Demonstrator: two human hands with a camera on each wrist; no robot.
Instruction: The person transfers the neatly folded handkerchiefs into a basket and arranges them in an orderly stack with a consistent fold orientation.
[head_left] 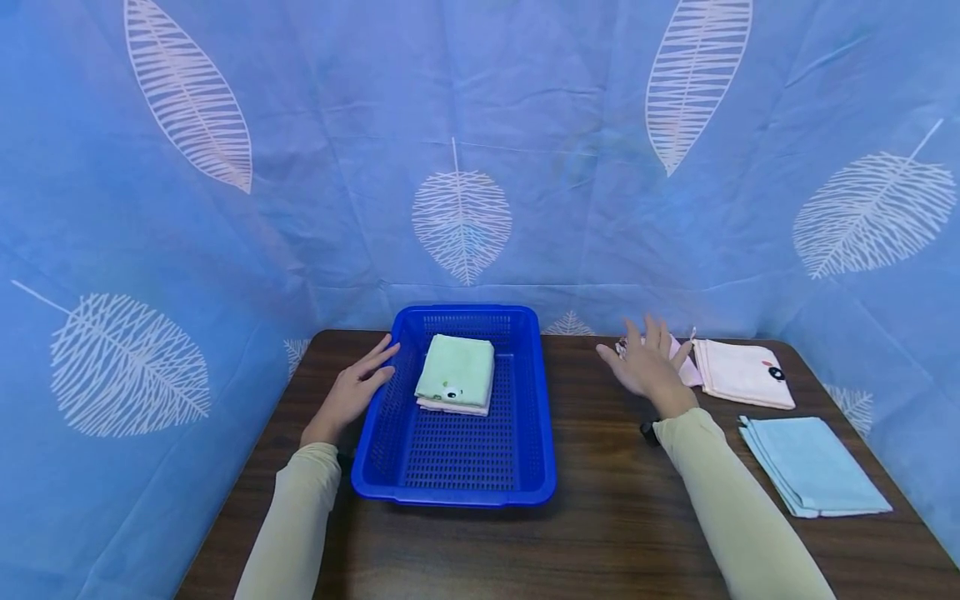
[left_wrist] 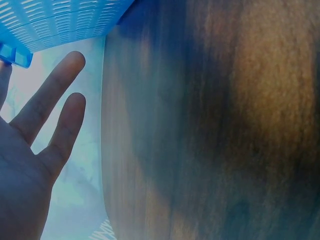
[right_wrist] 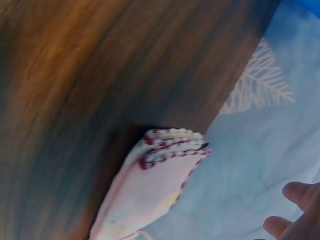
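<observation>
A blue plastic basket (head_left: pixel 453 498) stands on the table, left of the middle. In it, a folded green towel (head_left: pixel 457 362) lies on top of a folded pink one (head_left: pixel 453 408). My left hand (head_left: pixel 351 396) is at the basket's left rim, fingers straight and spread; the left wrist view shows the palm (left_wrist: pixel 20 170) and fingers near the basket's side. My right hand (head_left: pixel 648 367) is over a folded pink towel (right_wrist: pixel 155 190) with red-and-white stitched edges, fingers extended and holding nothing. In the head view the hand covers much of that towel.
Right of the right hand lies a folded pale pink towel (head_left: pixel 738 372) with a small dark and red motif. Nearer the front is a folded light blue towel (head_left: pixel 821 467). A blue leaf-patterned curtain (head_left: pixel 337 208) hangs behind the dark wooden table (head_left: pixel 592 533).
</observation>
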